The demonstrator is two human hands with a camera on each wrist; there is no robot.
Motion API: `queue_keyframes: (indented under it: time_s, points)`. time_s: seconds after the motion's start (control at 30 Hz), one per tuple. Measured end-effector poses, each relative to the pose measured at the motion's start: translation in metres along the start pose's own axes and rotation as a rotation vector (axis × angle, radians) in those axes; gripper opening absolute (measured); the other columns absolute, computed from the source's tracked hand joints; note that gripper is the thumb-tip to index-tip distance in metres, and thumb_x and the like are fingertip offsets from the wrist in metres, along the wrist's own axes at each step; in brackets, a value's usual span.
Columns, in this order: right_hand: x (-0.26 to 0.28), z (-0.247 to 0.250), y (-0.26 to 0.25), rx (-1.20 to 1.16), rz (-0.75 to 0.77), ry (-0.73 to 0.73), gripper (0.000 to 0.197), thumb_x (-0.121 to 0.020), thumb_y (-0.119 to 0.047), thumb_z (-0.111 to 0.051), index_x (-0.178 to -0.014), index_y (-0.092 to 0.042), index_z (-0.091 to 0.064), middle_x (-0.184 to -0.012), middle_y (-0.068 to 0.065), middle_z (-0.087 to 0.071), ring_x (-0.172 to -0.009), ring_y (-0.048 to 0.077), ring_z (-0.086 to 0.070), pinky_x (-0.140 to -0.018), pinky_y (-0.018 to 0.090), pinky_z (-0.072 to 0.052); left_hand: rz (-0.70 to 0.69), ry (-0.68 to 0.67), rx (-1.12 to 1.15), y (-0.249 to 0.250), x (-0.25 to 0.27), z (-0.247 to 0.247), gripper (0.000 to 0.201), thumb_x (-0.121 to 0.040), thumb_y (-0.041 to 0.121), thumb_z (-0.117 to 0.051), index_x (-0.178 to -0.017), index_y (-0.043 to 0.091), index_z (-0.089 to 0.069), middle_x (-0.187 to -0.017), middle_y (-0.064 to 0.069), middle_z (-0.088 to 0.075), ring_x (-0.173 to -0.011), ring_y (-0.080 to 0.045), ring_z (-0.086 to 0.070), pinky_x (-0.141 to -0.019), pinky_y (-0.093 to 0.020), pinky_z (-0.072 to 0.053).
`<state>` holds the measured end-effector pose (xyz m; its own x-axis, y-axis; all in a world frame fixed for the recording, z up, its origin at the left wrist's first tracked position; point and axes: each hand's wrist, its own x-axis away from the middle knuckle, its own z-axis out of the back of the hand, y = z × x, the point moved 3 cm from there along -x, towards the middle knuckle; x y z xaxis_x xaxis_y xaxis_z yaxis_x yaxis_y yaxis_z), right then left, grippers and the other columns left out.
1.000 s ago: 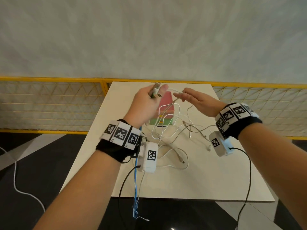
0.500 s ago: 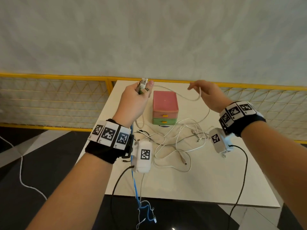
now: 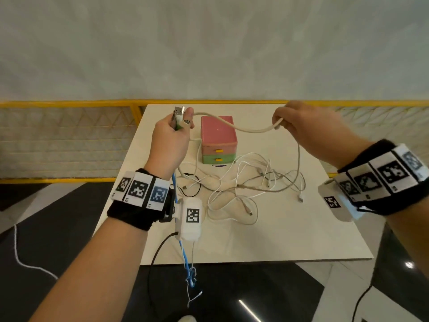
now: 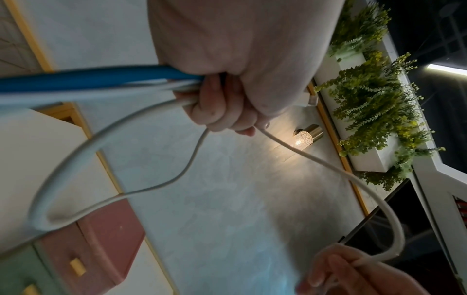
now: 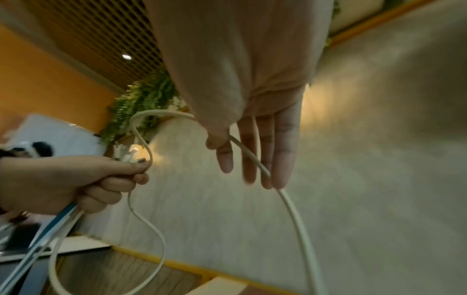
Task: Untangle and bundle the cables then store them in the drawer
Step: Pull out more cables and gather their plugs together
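Your left hand (image 3: 170,140) is up over the far left part of the white table (image 3: 290,240), fist curled tight round a clutch of cable ends, and you can see the plugs (image 3: 179,112) sticking up out of the top of it. A blue cable (image 3: 185,256) drops from that fist past your wrist and hangs off the near edge of the table. From the same fist a cream cable (image 3: 241,127) sags across in the air to your right hand (image 3: 308,129), raised on the far right, passing above the little drawer box (image 3: 218,138). The right wrist view shows that hand's thumb (image 5: 222,153) pressing the cream cable against fingers (image 5: 280,151) that lie almost straight, so it's a light pinch, not a fist. Past your right hand the cable falls to the table and runs into the tangle (image 3: 246,189), a loose heap of thin white and grey cables spread over the middle of the table, just near of the box, with a black cable (image 3: 193,182) looped at its left side. The box has a pink top, a pink drawer (image 3: 219,151) above and a green drawer (image 3: 218,159) below, each with a yellow handle, and both are shut. A yellow railing (image 3: 69,104) runs along behind the table's far edge, in front of a pale wall.
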<state>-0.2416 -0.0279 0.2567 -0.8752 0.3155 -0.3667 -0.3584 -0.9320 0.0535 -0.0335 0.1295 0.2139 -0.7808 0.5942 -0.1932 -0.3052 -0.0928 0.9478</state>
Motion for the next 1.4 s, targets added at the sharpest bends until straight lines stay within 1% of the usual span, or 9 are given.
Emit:
queue_keyframes:
  time_s: [0.13, 0.23, 0.37, 0.47, 0.6, 0.8, 0.93, 1.17, 1.4]
  points:
    - [0.018, -0.061, 0.027, -0.563, -0.484, -0.134, 0.012, -0.099, -0.019, -0.039, -0.098, -0.015, -0.051, -0.08, 0.015, -0.063, -0.078, 0.029, -0.065, -0.057, 0.045, -0.059, -0.01, 0.068, 0.049, 0.0, 0.01, 0.002, 0.034, -0.097, 0.041, -0.054, -0.067, 0.027, -0.052, -0.059, 0.011, -0.047, -0.054, -0.008, -0.044, -0.059, -0.025, -0.037]
    - [0.036, -0.102, 0.036, -0.531, -0.571, -0.25, 0.015, -0.098, -0.016, -0.04, -0.089, -0.016, -0.052, -0.087, 0.013, -0.065, -0.084, 0.031, -0.063, -0.074, 0.043, -0.055, -0.042, 0.111, 0.088, 0.001, 0.015, 0.009, 0.034, -0.097, 0.039, -0.054, -0.067, 0.026, -0.051, -0.059, 0.008, -0.045, -0.055, -0.011, -0.041, -0.058, -0.026, -0.035]
    - [0.051, -0.121, 0.03, -0.541, -0.632, -0.334, 0.015, -0.098, -0.014, -0.038, -0.091, -0.014, -0.051, -0.08, 0.007, -0.06, -0.081, 0.03, -0.059, -0.061, 0.029, -0.04, -0.029, 0.186, 0.141, -0.002, 0.016, 0.026, 0.035, -0.097, 0.04, -0.054, -0.065, 0.027, -0.05, -0.056, 0.005, -0.041, -0.049, -0.014, -0.037, -0.049, -0.028, -0.032]
    - [0.05, -0.114, 0.025, -0.706, -0.71, -0.308, 0.021, -0.101, -0.027, -0.036, -0.107, -0.024, -0.055, -0.067, 0.005, -0.053, -0.058, 0.028, -0.063, -0.051, 0.03, -0.052, -0.006, 0.121, 0.081, -0.004, 0.018, 0.031, 0.034, -0.098, 0.04, -0.053, -0.067, 0.026, -0.052, -0.052, 0.009, -0.042, -0.048, -0.012, -0.037, -0.049, -0.025, -0.033]
    - [0.043, -0.09, 0.007, -0.544, -0.523, -0.476, 0.031, -0.1, -0.026, -0.037, -0.128, -0.034, -0.05, -0.065, 0.005, -0.058, -0.036, 0.013, -0.057, -0.037, 0.021, -0.044, 0.046, -0.059, 0.025, -0.01, 0.025, 0.023, 0.035, -0.097, 0.044, -0.052, -0.07, 0.022, -0.059, -0.05, 0.008, -0.039, -0.045, -0.013, -0.032, -0.046, -0.025, -0.028]
    - [0.072, -0.061, -0.048, -0.477, -0.165, -0.895, 0.023, -0.096, -0.021, -0.048, -0.109, -0.036, -0.061, -0.077, -0.007, -0.07, -0.065, 0.006, -0.068, -0.051, 0.011, -0.044, 0.033, -0.308, -0.092, -0.007, 0.046, 0.002, 0.028, -0.1, 0.036, -0.05, -0.08, 0.023, -0.065, -0.043, 0.015, -0.047, -0.037, 0.001, -0.041, -0.043, -0.019, -0.031]
    - [0.105, -0.077, -0.06, -0.342, -0.071, -0.972, 0.031, -0.092, -0.032, -0.056, -0.123, -0.032, -0.059, -0.1, -0.018, -0.064, -0.093, 0.004, -0.061, -0.089, 0.019, -0.047, 0.022, -0.458, -0.153, -0.006, 0.061, -0.008, 0.011, -0.099, 0.021, -0.055, -0.1, 0.02, -0.066, -0.042, 0.017, -0.052, -0.039, -0.002, -0.035, -0.041, -0.016, -0.03]
    - [0.108, -0.049, -0.042, -0.212, -0.137, -1.066, 0.017, -0.089, -0.028, -0.056, -0.091, -0.026, -0.074, -0.076, -0.017, -0.073, -0.075, -0.009, -0.062, -0.077, 0.013, -0.045, 0.132, -0.714, -0.088, 0.002, 0.088, -0.011, 0.06, -0.101, 0.044, -0.042, -0.06, 0.005, -0.061, -0.043, 0.002, -0.031, -0.04, -0.014, -0.024, -0.042, -0.021, -0.022]
    - [0.09, -0.035, -0.064, -0.357, -0.062, -0.638, 0.058, -0.085, -0.057, -0.053, -0.137, -0.036, -0.04, -0.134, -0.009, -0.046, -0.115, 0.01, -0.052, -0.101, 0.032, -0.042, 0.059, -0.792, 0.125, 0.02, 0.104, -0.013, 0.054, -0.103, 0.041, -0.037, -0.062, 0.006, -0.044, -0.049, 0.001, -0.027, -0.043, -0.015, -0.021, -0.045, -0.022, -0.022]
